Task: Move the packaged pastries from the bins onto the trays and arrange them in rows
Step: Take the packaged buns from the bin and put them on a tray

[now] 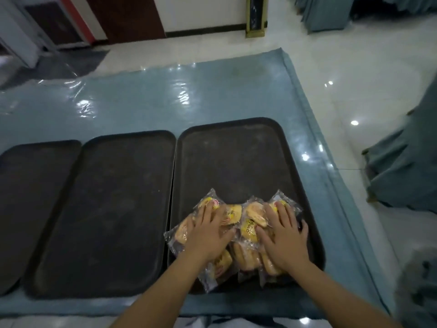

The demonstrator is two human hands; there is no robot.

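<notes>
- Dark, matte plastic is seen in three trays laid side by side on a table that is covered with blue cloth under a shiny clear sheet.
- The right tray is the only one that carries anything; a loose pile of packaged pastries in clear wrappers with yellow print is heaped at its near end.
- The pile is not set in rows: the packs are overlapped and tilted, and one pack at the near left is hung over the tray's rim toward the middle tray.
- The left hand is laid flat on the left part of the pile, fingers spread and straight, pressed on the wrappers.
- The right hand is laid flat on the right part of the pile in the same way, fingers spread, with nothing pinched.
- The packs under the palms are partly hidden by both hands, so their number cannot be told.
- The left tray is cut off by the edge of the view.
- Beyond the table's far edge, a pale glossy floor is seen, with a dark mat at the far left.
- Blue-draped furniture is stood to the right of the table, well apart from the trays.
- No bins are shown in this view.
</notes>
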